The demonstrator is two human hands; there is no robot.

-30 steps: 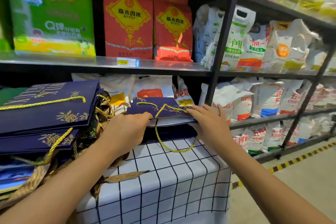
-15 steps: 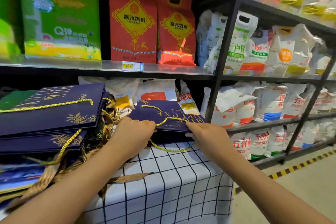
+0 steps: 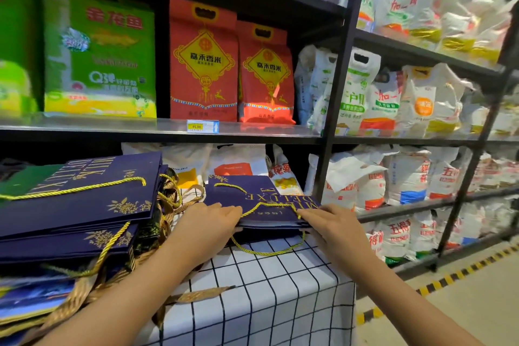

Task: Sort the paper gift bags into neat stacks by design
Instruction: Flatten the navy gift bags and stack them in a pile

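At centre frame I see both hands on a small stack of flat navy paper gift bags with gold lettering and yellow cord handles (image 3: 261, 202), lying on the table covered with a white cloth gridded in black lines (image 3: 275, 289). My left hand (image 3: 209, 223) grips the stack's near left edge, fingers laid over the top and thumb tucked beneath. My right hand (image 3: 327, 223) pinches the near right corner the same way. One cord handle loops down over the cloth between them. At the left of the frame sits a taller, untidy pile of navy gift bags with gold flower prints (image 3: 81, 205), bronze ribbon handles spilling from under it. Behind, a black metal shelf (image 3: 157, 129) carries two red rice bags (image 3: 230, 64).
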